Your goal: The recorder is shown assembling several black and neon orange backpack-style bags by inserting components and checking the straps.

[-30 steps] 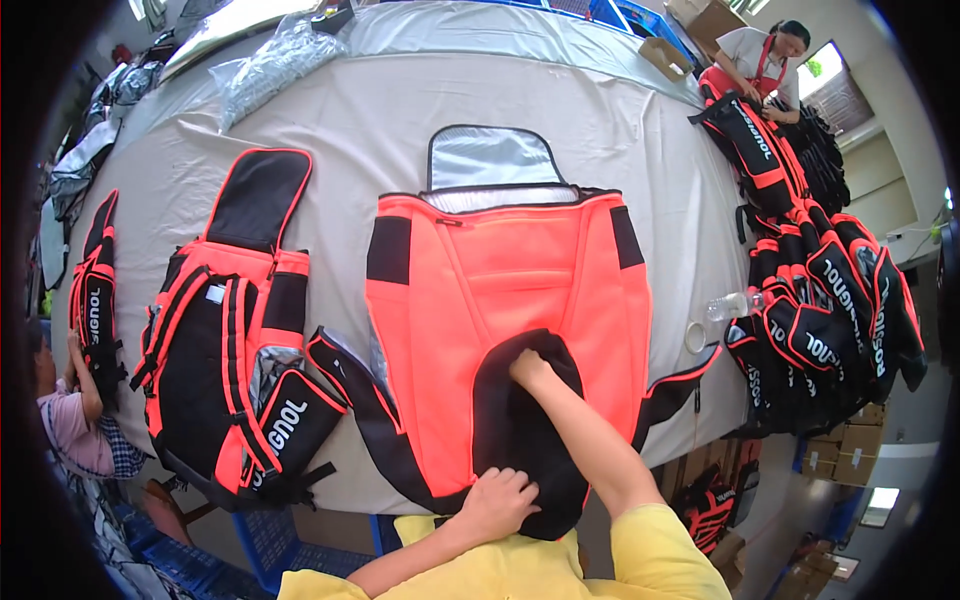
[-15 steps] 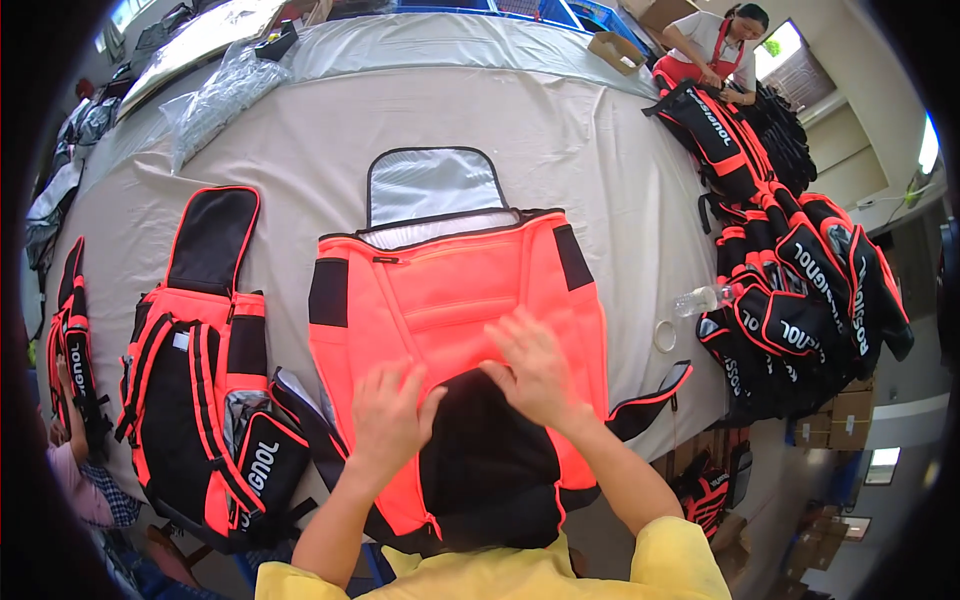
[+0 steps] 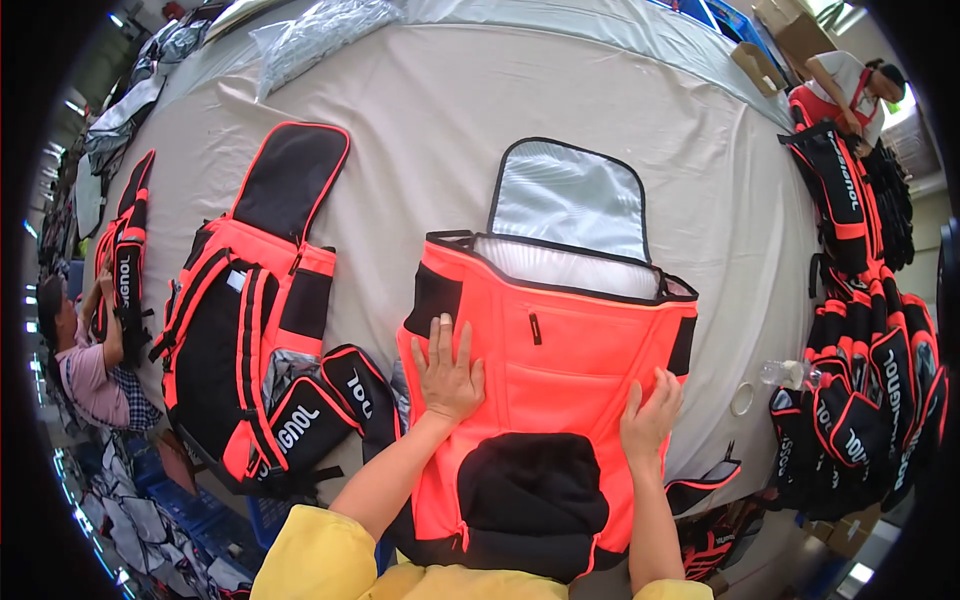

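Observation:
A large neon coral and black backpack (image 3: 560, 345) lies on the table in front of me, its silver-lined top flap (image 3: 570, 195) folded back and its mouth gaping at the far end. My left hand (image 3: 450, 375) rests flat on the bag's left side with fingers spread, just below a black side patch. On the right side, my right hand (image 3: 650, 415) touches the coral fabric, fingers a little bent and apart. A black panel (image 3: 530, 490) covers the near middle of the bag. Neither hand grips anything.
Another backpack (image 3: 220, 350) lies to the left, flap spread out. Piled backpacks (image 3: 860, 390) stand at the right edge beside a clear bottle (image 3: 785, 374) and tape roll (image 3: 742, 399). Plastic bags (image 3: 320, 40) lie at the back. One person works far right, another far left.
My hands have moved apart, from near the black panel to the bag's two sides. The view has swung left, so the scene sits further right. The bag's upper part looks shifted and reshaped.

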A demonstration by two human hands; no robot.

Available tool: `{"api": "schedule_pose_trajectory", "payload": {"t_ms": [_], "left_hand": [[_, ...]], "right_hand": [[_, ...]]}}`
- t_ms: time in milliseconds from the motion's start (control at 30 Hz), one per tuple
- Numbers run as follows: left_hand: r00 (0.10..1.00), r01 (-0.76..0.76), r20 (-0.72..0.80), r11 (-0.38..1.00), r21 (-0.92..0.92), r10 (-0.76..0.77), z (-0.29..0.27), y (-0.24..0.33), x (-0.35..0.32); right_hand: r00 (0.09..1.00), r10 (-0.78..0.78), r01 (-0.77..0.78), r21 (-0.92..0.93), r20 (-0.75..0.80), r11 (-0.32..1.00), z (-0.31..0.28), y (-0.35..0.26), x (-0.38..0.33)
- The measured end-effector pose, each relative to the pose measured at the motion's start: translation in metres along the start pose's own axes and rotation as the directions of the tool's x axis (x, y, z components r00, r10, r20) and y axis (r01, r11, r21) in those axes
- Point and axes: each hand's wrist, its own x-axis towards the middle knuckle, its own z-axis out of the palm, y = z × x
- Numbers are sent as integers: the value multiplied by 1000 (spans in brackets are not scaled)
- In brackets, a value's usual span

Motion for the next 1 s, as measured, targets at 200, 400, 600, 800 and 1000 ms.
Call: {"api": "schedule_pose_trajectory", "payload": {"t_ms": [200,400,600,800,1000], "left_hand": [[1000,-7,1,997,-77,7,6,11,6],[1000,-5,-10,1000,-26,4,8,0,5],[998,-39,-51,999,-37,37,9,5,12],[998,-30,-60,998,-55,26,8,3,10],[997,5,-77,996,-84,-12,6,2,10]], "right_hand": [[978,-200,198,32,59,980,43,-154,91],[969,-239,240,0,59,971,66,-169,78],[986,-166,168,115,-29,979,86,-182,73],[897,-397,435,-227,195,871,26,-105,116],[887,68,245,-589,457,770,-82,14,156]]}}
